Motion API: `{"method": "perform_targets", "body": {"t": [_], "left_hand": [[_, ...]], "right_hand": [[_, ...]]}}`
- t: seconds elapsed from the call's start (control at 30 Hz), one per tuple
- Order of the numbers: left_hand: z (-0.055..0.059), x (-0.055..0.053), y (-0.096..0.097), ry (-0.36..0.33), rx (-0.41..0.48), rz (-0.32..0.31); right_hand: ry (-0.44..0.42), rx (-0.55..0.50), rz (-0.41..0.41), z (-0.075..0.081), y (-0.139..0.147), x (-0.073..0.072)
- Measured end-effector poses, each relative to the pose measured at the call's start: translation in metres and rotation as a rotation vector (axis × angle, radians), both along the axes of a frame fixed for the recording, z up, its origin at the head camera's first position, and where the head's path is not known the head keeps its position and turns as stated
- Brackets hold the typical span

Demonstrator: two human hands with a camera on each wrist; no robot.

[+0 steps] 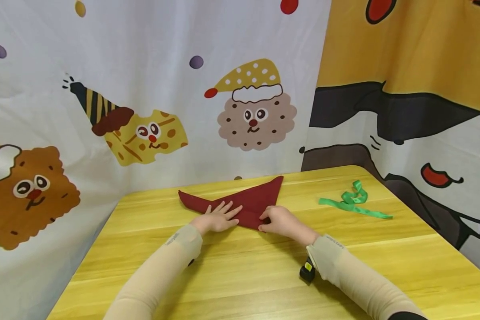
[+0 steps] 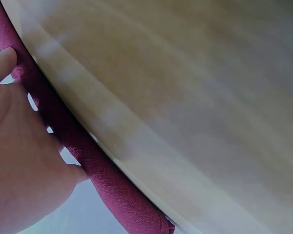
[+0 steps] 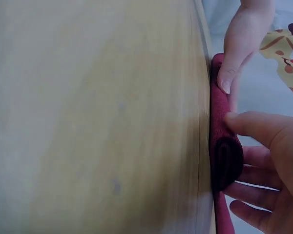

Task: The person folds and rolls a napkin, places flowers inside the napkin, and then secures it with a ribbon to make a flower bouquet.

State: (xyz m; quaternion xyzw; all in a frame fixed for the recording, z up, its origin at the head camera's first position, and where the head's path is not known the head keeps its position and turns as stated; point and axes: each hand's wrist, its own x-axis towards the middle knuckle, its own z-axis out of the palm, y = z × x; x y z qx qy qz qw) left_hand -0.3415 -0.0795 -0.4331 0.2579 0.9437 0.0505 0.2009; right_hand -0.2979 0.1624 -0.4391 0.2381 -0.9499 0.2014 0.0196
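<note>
A dark red cloth napkin (image 1: 260, 200) lies on the far half of the wooden table, with one pointed corner at the left and another at the back right. My left hand (image 1: 218, 218) rests on its middle with the fingers spread. At the near right edge, my right hand (image 1: 279, 220) holds the cloth between thumb and fingers. In the right wrist view the cloth's folded end (image 3: 228, 161) shows several layers, with the right thumb on top and the other fingers behind. The left wrist view shows a thick folded edge (image 2: 107, 175) under the left hand.
A curled green ribbon (image 1: 346, 206) lies at the back right of the table (image 1: 244, 275). Behind the table hangs a white curtain (image 1: 156, 53) with cartoon prints. A black wrist camera (image 1: 307, 272) hangs under the right forearm.
</note>
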Motion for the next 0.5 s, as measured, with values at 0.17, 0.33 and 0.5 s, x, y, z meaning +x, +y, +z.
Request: {"method": "perform_targets", "body": {"t": [0.17,0.33,0.5], "left_hand": [[-0.0027,0.0001,-0.0007,0.024,-0.012,0.004],[0.0008,0.0013,0.0004,0.045,-0.03,-0.002],[0.0034,0.0031,0.0019,0.031,-0.055,-0.003]], "right_hand": [[0.019,0.086,0.019,-0.0024,-0.0017,0.0003],[0.051,0.105,0.029,-0.0014,-0.0024,-0.0001],[0.068,0.126,0.038,-0.0007,-0.0039,0.0015]]}}
